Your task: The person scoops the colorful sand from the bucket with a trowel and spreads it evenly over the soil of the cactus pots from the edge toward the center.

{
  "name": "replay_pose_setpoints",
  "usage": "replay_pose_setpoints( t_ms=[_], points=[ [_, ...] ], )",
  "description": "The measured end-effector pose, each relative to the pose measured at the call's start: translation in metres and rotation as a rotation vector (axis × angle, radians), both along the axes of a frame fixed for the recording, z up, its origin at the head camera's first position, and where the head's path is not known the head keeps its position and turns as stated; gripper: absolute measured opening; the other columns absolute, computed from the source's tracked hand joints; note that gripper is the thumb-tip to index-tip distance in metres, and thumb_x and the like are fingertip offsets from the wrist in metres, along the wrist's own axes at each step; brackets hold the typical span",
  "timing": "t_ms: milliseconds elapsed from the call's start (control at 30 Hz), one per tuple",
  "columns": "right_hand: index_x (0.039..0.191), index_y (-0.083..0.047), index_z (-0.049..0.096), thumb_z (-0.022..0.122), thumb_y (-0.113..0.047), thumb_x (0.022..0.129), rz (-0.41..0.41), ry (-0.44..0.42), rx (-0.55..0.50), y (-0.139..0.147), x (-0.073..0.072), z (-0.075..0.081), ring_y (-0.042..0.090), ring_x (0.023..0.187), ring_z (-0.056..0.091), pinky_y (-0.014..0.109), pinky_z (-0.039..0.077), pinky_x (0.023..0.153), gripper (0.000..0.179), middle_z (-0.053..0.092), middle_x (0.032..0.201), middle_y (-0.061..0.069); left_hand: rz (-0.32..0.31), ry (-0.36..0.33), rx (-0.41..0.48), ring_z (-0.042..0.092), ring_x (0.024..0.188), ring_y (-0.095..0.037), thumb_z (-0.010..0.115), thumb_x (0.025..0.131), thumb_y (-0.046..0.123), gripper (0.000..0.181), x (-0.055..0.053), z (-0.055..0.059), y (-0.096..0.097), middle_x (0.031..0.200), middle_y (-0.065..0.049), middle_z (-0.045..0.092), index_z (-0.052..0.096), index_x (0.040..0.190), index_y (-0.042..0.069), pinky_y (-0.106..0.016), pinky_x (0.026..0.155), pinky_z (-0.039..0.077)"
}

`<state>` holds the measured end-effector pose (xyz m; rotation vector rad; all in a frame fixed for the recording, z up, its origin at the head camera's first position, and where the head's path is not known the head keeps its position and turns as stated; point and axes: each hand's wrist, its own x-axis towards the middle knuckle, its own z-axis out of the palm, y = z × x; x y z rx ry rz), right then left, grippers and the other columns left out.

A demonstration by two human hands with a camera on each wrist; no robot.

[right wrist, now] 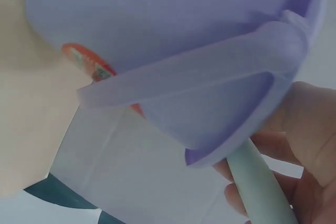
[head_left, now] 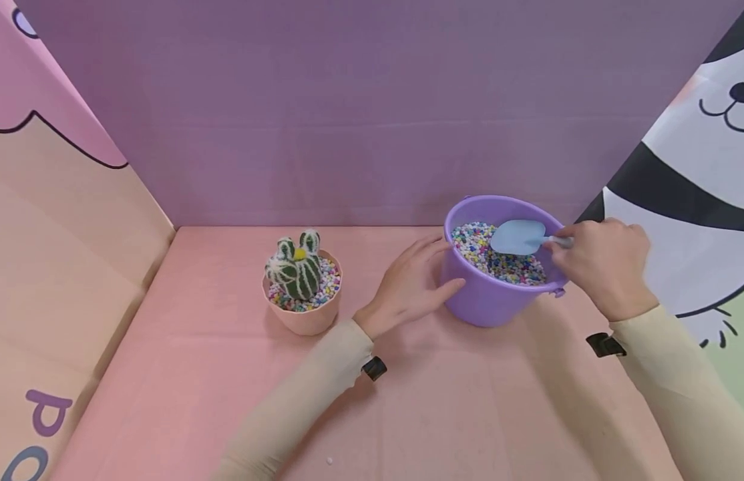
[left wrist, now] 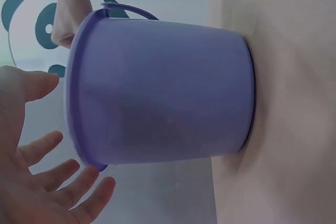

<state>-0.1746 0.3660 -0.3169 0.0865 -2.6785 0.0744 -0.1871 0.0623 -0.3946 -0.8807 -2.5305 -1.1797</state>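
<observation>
A purple bucket (head_left: pixel 489 300) stands at the right of the table, partly filled with small multicoloured pebbles (head_left: pixel 471 244). My right hand (head_left: pixel 606 264) grips the handle of a light blue scoop (head_left: pixel 519 237) at the bucket's right rim, and the scoop's blade lies over the pebbles inside. In the right wrist view the fingers curl round the pale scoop handle (right wrist: pixel 260 187). My left hand (head_left: pixel 411 287) is at the bucket's left side, fingers spread, fingertips right at the rim. The left wrist view shows its palm open beside the bucket wall (left wrist: pixel 163 90).
To the left, a peach pot (head_left: pixel 306 322) holds a knitted-looking green cactus (head_left: pixel 300 277) set in similar coloured pebbles. A small white bit (head_left: pixel 329 460) lies near the front of the pink table (head_left: pixel 186 347). A purple wall (head_left: pixel 372 120) rises behind, with printed panels at both sides.
</observation>
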Motion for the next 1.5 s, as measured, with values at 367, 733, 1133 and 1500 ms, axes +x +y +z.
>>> replay_pose_setpoints(
  t_ms=[367,733,1133,1500],
  points=[
    [0.096,-0.008,0.086,0.085,-0.019,0.081,0.168,0.208,0.106,0.003,-0.02,-0.017,0.045,0.079,0.061,0.055,0.037,0.064,0.018,0.071,0.067,0.02,0.035,-0.069,0.034,0.046,0.155,-0.019,0.075,0.094,0.052,0.065,-0.012,-0.004,0.017,0.169,0.0,0.045,0.06,0.149,0.02,-0.051,0.121,0.045],
    [0.094,-0.019,0.089,0.094,-0.032,0.076,0.307,0.002,0.089,0.009,-0.032,-0.014,0.033,0.071,0.066,0.05,0.05,0.055,0.023,0.074,0.075,0.013,0.076,-0.04,0.023,0.05,0.151,-0.018,0.083,0.088,0.055,0.065,-0.018,-0.001,0.017,0.164,-0.002,0.052,0.066,0.141,0.021,-0.047,0.117,0.05],
    [0.101,-0.019,0.088,0.09,-0.042,0.081,0.227,-0.237,-0.036,0.015,-0.029,-0.006,0.014,0.055,0.052,0.034,0.038,0.048,0.03,0.062,0.05,-0.008,0.078,0.026,-0.064,0.053,0.147,-0.018,0.079,0.09,0.06,0.066,-0.018,0.003,0.018,0.16,0.001,0.054,0.066,0.14,0.021,-0.039,0.116,0.05],
    [0.105,-0.023,0.088,0.086,-0.051,0.087,0.113,-0.308,-0.328,0.027,-0.024,-0.002,0.0,0.066,0.054,0.027,0.041,0.056,0.034,0.082,0.079,0.0,0.091,0.102,-0.128,0.057,0.141,-0.021,0.076,0.091,0.063,0.064,-0.019,0.002,0.015,0.157,-0.001,0.057,0.066,0.138,0.02,-0.04,0.113,0.052]
  ],
)
